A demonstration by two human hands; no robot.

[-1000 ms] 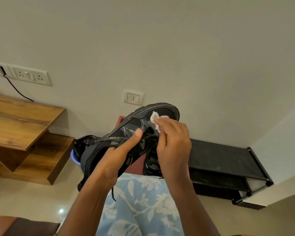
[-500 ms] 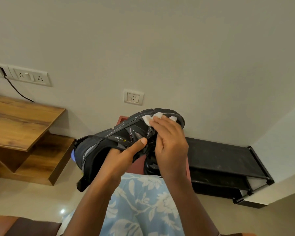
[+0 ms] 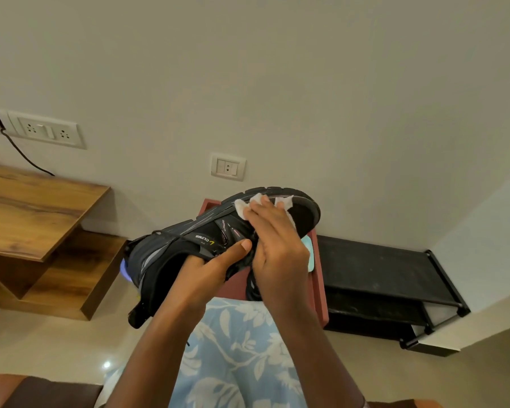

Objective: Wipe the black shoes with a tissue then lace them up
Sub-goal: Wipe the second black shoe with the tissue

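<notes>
hands first: the left hand (image 3: 200,269) grips the black shoe (image 3: 165,260), fingers tucked into its opening and thumb clamped on the side panel, holding it up in the air on its side with the toe toward the wall. the right hand (image 3: 277,245) lies nearly flat on the toe, pressing the tissue (image 3: 242,209) against it, with white corners showing either side of the fingers.

risks, as i judge them: the tissue is only pressed down, not pinched, so a hard stroke over the ridged sole edge could tear it or slide it out. the shoe hangs on one hand, so heavy pressure at the toe could twist it loose. a loose lace (image 3: 165,235) trails across the collar and may snag.

count: two hands, one tissue and two black shoes. the second shoe (image 3: 252,287) sits mostly hidden behind the right hand on a red surface (image 3: 321,290). one black shoe rack (image 3: 380,266) stands beside that.
</notes>
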